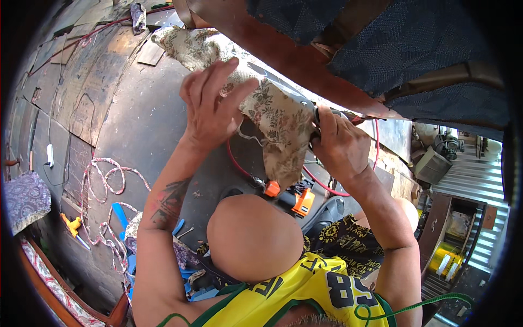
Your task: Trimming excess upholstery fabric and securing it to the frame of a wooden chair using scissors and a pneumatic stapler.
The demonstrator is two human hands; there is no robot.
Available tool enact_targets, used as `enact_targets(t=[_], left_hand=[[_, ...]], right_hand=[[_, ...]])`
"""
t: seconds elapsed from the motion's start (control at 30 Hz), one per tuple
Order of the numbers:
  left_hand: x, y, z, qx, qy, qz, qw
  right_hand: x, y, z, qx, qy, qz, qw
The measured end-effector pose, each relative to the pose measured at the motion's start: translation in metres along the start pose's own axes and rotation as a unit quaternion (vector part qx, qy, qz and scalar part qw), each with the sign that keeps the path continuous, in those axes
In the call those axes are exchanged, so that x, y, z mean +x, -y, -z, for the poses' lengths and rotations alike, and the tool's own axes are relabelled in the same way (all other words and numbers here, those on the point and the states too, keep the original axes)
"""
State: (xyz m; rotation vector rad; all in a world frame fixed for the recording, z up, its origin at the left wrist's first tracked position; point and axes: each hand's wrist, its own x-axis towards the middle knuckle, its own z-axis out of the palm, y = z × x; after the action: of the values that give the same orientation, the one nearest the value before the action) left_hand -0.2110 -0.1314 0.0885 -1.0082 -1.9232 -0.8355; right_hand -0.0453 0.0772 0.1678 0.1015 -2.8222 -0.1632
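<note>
A floral beige fabric hangs along the lower edge of a red-brown wooden furniture frame. My left hand is raised in front of the cloth, its fingers apart and nothing visibly held. At the cloth's right edge, my right hand is closed around what look like dark-handled scissors, mostly hidden by the fingers. Below the hanging cloth, near my knee, lies an orange and black power tool, partly covered by the fabric's lower end.
Dark blue cloth covers the furniture overhead. A red hose runs over the dark floor boards. At left lie a coiled patterned cord, a yellow-handled screwdriver and purple patterned fabric. A yellow roll stands at right.
</note>
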Motion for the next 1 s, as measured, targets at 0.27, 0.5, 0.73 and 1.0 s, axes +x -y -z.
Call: enact_targets(t=[0.27, 0.5, 0.73, 1.0], left_hand=[[0.012, 0.016, 0.003, -0.027, -0.001, -0.086, 0.996], [0.014, 0.019, 0.008, -0.024, -0.005, -0.094, 0.995], [0.014, 0.019, 0.014, -0.043, 0.006, -0.089, 0.995], [0.02, 0.02, 0.016, -0.059, -0.006, -0.073, 0.996]], right_hand=[[0.011, 0.023, 0.003, -0.026, -0.029, -0.037, 0.999], [0.026, 0.028, -0.004, -0.031, -0.05, -0.031, 0.998], [0.03, 0.032, -0.007, -0.05, -0.065, -0.028, 0.996], [0.027, 0.025, -0.003, -0.015, -0.005, -0.026, 1.0]])
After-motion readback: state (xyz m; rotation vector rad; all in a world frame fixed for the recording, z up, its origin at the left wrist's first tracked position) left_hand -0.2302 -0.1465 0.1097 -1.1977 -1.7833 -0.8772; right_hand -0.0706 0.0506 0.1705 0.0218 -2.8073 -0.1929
